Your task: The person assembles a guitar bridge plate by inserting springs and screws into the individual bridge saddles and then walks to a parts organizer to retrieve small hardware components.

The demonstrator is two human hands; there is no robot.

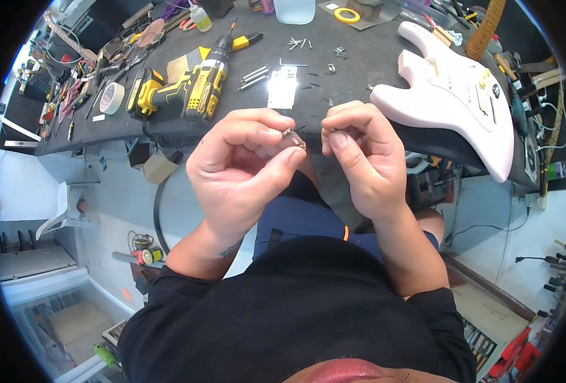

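Observation:
My left hand (238, 159) is raised just in front of the bench edge, its thumb and fingers pinching a small metal piece (288, 133) with a thin dark pin or screw sticking out. Close by on the right, my right hand (367, 156) has thumb and forefinger pressed together on a tiny metal piece (332, 130), mostly hidden by the fingertips. The two hands are apart. On the bench beyond them lie a shiny metal plate (283, 92), several springs (255, 78), a hex key (293, 64), screws (300, 43) and small metal parts (340, 52).
A pale pink electric guitar body (398, 99) rests at the right, overhanging the bench edge. Left of the plate lies a yellow and black cordless drill (203, 89) beside a brush (179, 69) and a tape roll (112, 98). Tools crowd the bench's (232, 118) far left.

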